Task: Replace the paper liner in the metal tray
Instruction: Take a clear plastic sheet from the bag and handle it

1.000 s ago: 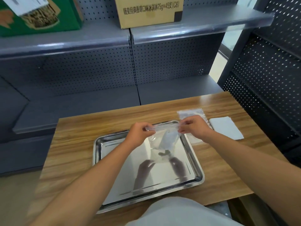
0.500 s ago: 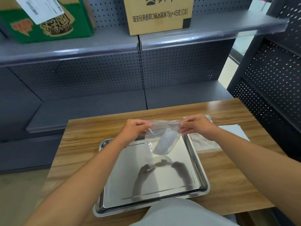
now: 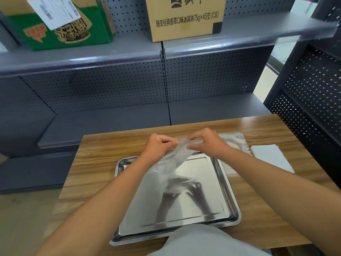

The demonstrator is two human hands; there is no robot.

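A shiny square metal tray (image 3: 224,189) lies on the wooden table (image 3: 96,163) in front of me, its mirror-like floor bare. Above its far edge I hold a small clear plastic bag (image 3: 174,157) with something pale inside. My left hand (image 3: 158,146) pinches the bag's top edge from the left. My right hand (image 3: 206,143) pinches the same edge from the right, fingertips close to the left hand's. The bag hangs slanted down toward the tray.
A second clear plastic bag (image 3: 232,143) lies flat on the table right of the tray, next to a stack of white paper sheets (image 3: 271,157). Grey perforated shelving stands behind and to the right. Cardboard boxes (image 3: 184,17) sit on the upper shelf.
My hands have drawn closer together at the bag's top edge, and the bag now hangs more crumpled and slanted. The camera has tilted upward.
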